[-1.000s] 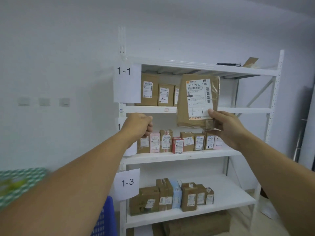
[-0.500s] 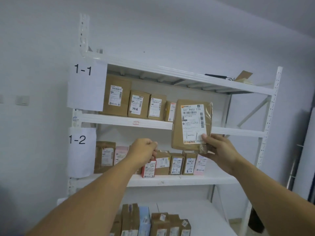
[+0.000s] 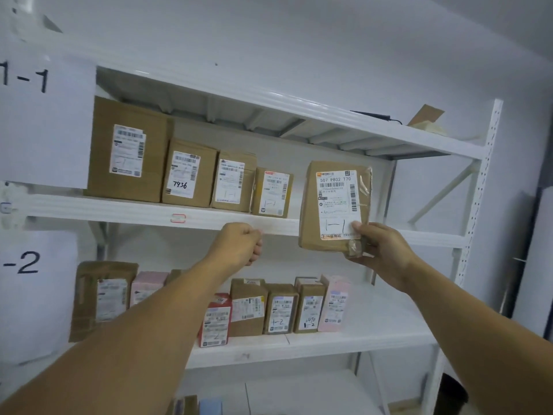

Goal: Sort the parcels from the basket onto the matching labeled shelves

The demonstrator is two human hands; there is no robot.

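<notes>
I've got R hand (image 3: 381, 250) pinching the 1-1 parcel (image 3: 330, 205), not yet on 1-1 shelf (image 3: 143, 211) just above-left; L hand (image 3: 239, 247) fisted, empty. Remaining basket qty: can't tell.

Two hands (image 3: 239, 245) (image 3: 381, 247); one held parcel (image 3: 332, 205); four parcels (image 3: 128, 151) on 1-1 shelf (image 3: 119, 209).

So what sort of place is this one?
Probably a parcel storage room: white metal shelving with paper signs such as 1-1, rows of labelled cardboard parcels, another parcel in the right hand.
</notes>
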